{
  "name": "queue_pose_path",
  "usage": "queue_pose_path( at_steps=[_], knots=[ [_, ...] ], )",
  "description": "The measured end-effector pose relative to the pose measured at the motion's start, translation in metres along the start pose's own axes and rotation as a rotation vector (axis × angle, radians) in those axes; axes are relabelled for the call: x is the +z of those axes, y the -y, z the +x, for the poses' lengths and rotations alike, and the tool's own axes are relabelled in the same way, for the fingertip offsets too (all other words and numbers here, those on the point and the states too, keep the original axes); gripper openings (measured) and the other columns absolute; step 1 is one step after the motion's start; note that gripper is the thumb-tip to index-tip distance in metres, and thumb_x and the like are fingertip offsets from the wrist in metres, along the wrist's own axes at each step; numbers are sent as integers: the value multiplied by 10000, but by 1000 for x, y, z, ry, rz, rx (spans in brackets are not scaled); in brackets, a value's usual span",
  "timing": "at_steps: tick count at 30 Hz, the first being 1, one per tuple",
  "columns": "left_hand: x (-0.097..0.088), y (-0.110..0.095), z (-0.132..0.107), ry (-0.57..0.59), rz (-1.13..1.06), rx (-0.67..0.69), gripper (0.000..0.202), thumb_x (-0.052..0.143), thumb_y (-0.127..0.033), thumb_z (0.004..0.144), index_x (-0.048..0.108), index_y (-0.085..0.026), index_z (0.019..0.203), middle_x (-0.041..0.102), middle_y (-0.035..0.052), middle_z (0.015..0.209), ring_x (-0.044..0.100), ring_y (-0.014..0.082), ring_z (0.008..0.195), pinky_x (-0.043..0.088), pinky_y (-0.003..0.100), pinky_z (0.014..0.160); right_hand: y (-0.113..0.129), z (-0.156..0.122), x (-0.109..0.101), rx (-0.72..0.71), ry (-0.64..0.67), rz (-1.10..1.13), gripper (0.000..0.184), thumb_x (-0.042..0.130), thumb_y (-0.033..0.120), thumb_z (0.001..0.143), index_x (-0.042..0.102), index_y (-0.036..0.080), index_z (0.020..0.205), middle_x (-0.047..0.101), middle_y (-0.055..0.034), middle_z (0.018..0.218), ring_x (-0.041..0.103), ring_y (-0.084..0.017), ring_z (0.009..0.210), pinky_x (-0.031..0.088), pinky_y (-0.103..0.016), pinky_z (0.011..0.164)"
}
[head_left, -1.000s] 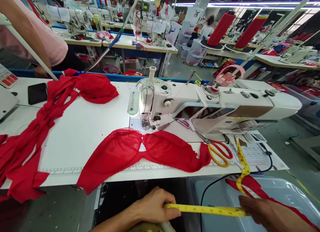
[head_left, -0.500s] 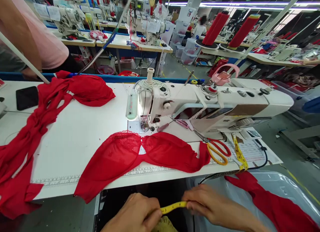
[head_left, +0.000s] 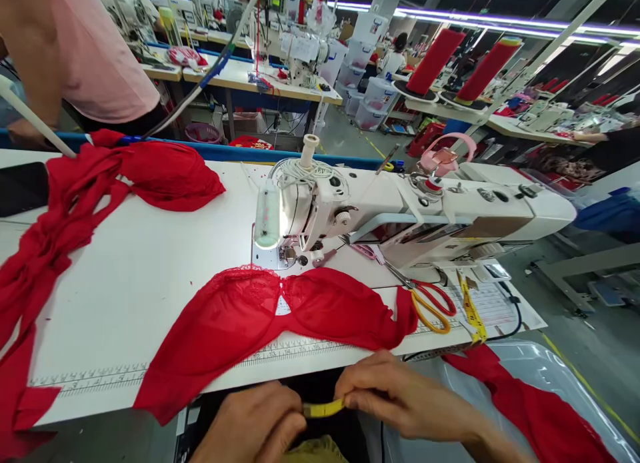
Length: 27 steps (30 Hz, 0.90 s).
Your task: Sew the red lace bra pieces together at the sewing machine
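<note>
My left hand and my right hand sit close together below the table's front edge, both pinched on a yellow measuring tape with a short stretch showing between them. The tape's other end lies on the table at the right. A red lace bra piece lies flat on the white table, in front of the white sewing machine. Red and yellow scissors rest beside the bra's right end.
A long heap of red garments runs along the table's left side. A dark phone lies at far left. A person in a pink shirt stands behind the table. A clear plastic bin with red fabric sits at lower right.
My right hand slid left along the tape until it met my left hand, shortening the stretch between them. The view shifted slightly up and right.
</note>
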<state>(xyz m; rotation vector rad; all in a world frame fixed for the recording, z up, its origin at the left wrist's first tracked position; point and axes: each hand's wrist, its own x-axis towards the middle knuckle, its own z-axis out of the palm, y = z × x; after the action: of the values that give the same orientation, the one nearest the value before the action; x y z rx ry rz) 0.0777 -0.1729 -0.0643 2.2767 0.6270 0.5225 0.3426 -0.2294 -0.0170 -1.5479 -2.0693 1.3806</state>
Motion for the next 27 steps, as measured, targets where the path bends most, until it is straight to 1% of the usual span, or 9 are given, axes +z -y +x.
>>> queue_pose_path(
  at_steps=[3, 5, 7, 9, 11, 13, 16, 20, 27],
  knots=[
    [-13, 15, 7, -288, 248, 77, 249, 448, -300, 1021, 613, -187, 1169, 718, 58, 1008, 695, 151, 916, 549, 205, 808, 10, 11, -12, -132, -79, 119, 296, 484, 376, 1016, 699, 179, 966, 686, -29, 799, 568, -115, 705, 401, -224, 686],
    [-16, 26, 17, -337, 422, 142, 302, 450, -305, 1021, 601, -157, 1237, 704, 96, 1137, 672, 188, 1056, 544, 274, 925, 16, 29, -15, -235, -111, 282, 333, 499, 424, 1004, 662, 161, 884, 626, -25, 758, 526, -107, 658, 388, -220, 618],
    [-14, 35, 25, -296, 546, 209, 347, 445, -329, 1023, 607, -120, 1247, 689, 123, 1208, 643, 221, 1137, 517, 350, 1004, 18, 53, -13, -276, -131, 457, 375, 500, 488, 994, 620, 162, 853, 600, -31, 787, 552, -121, 699, 418, -234, 645],
    [-10, 43, 29, -247, 631, 245, 414, 458, -386, 1014, 605, -88, 1262, 678, 143, 1247, 613, 255, 1197, 454, 428, 1083, 15, 79, -10, -227, -166, 570, 387, 507, 524, 983, 601, 167, 868, 601, -26, 793, 580, -134, 732, 449, -254, 696],
    [-6, 49, 27, -211, 681, 227, 484, 483, -457, 994, 595, -100, 1301, 662, 135, 1294, 574, 275, 1255, 336, 485, 1169, 7, 99, -7, -136, -224, 597, 369, 518, 519, 978, 587, 172, 871, 607, -11, 757, 588, -139, 729, 464, -266, 726],
    [-3, 53, 21, -205, 695, 177, 501, 477, -506, 985, 595, -162, 1330, 624, 111, 1365, 531, 275, 1311, 203, 511, 1222, -4, 110, -5, -58, -290, 544, 341, 512, 488, 985, 575, 179, 855, 612, 0, 705, 591, -143, 721, 466, -273, 745],
    [-2, 54, 12, -206, 687, 97, 475, 443, -531, 991, 602, -247, 1337, 561, 85, 1446, 490, 271, 1356, 92, 545, 1233, -15, 113, -3, -5, -334, 443, 317, 484, 444, 1000, 577, 183, 844, 596, 16, 649, 569, -130, 658, 451, -255, 699],
    [-3, 52, 11, -182, 682, 64, 468, 441, -524, 994, 582, -270, 1361, 551, 82, 1456, 494, 269, 1352, 71, 575, 1225, -18, 108, -6, -5, -253, 502, 304, 487, 436, 994, 575, 176, 864, 609, 10, 749, 477, -81, 542, 370, -209, 524],
    [-4, 50, 13, -169, 678, 63, 424, 450, -495, 998, 624, -259, 1305, 536, 87, 1470, 482, 273, 1362, 86, 583, 1222, -10, 103, -17, 1, -121, 433, 222, 520, 300, 937, 561, 170, 761, 511, 45, 649, 424, -78, 574, 326, -201, 542]
  ],
)
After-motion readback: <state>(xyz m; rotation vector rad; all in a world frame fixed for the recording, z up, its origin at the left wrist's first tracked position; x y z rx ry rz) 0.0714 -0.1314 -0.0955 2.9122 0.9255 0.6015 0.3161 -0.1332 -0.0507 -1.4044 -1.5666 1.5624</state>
